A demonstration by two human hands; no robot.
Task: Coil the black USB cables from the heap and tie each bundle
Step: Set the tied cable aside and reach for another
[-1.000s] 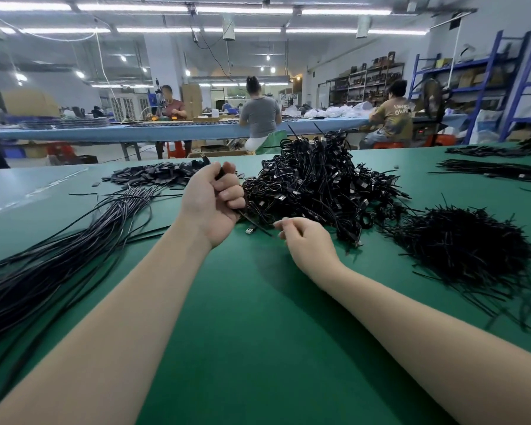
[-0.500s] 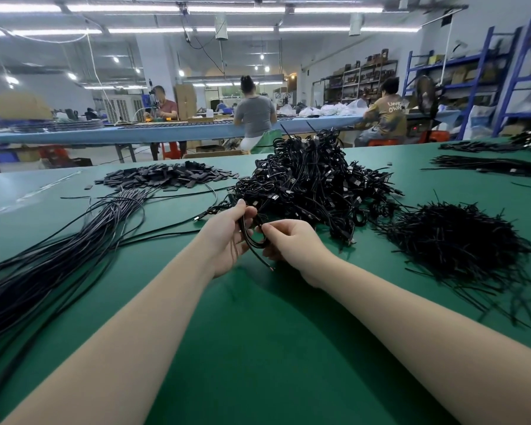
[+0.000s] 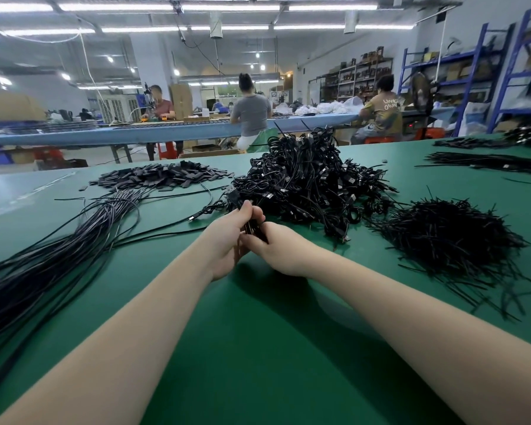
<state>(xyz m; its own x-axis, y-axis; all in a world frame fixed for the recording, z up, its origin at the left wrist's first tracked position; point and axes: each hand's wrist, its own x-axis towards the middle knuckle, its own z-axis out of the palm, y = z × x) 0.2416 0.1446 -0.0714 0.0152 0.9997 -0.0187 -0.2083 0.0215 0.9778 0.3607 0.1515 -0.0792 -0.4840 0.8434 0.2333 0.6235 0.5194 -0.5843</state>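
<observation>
While both hands meet over the green table (image 3: 258, 348), left hand (image 3: 227, 240) and right hand (image 3: 276, 250) each grip the same small black cable coil (image 3: 253, 230), fingers curled round it. Coil sits between the palms, just in front of the tied-bundle heap (image 3: 307, 182). Loose straight cables (image 3: 59, 256) lie left, pile of ties (image 3: 448, 237) right.

Scene was bright, evenly lit by long ceiling tube lights (image 3: 172, 7), glaring white. Soft shadows fell under forearms onto green surface (image 3: 258, 348). Wide-angle lens bowed edges; blue shelving (image 3: 503, 72) at right leaned and smeared, probably motion blur. Far workers looked soft. Centre was sharp; pale sheen lay on surface at left.
</observation>
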